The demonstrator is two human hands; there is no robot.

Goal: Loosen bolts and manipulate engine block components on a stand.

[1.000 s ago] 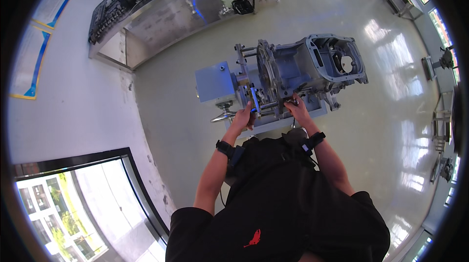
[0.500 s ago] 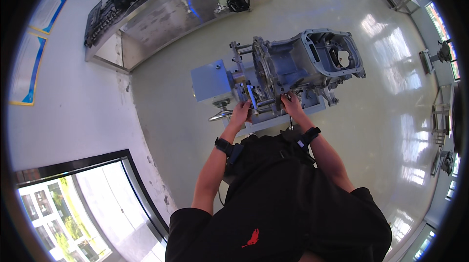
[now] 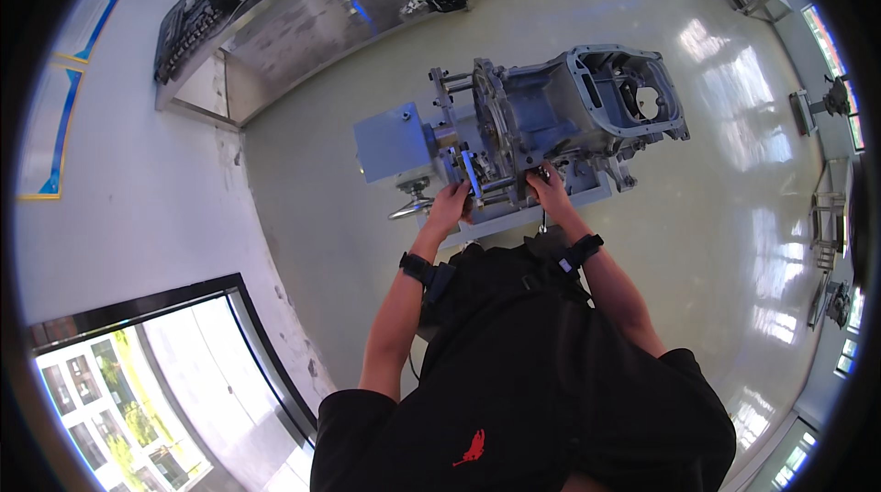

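Observation:
A grey metal engine housing (image 3: 543, 111) is held on its side on a floor-standing work stand (image 3: 514, 224). My left hand (image 3: 449, 206) is at the stand's mounting bracket (image 3: 472, 176), by its lower end. Its fingers curl inward, and what they grip is hidden. My right hand (image 3: 551, 195) is at the housing's near edge, beside the flange. There the fingers are bent together around something small and dark that I cannot make out. A blue-grey gearbox (image 3: 393, 143) sits left of the bracket, with a shiny handwheel (image 3: 410, 208) below it.
At the upper left stands a metal workbench (image 3: 307, 38) loaded with dark engine parts. A white wall (image 3: 156, 207) and a bright glazed doorway (image 3: 184, 382) lie to the left. More stands (image 3: 830, 304) line the right wall. The glossy floor (image 3: 707, 262) reflects light.
The whole view has shifted slightly. Both hands stay at nearly the same spots on the stand and housing; no part has visibly come loose or moved.

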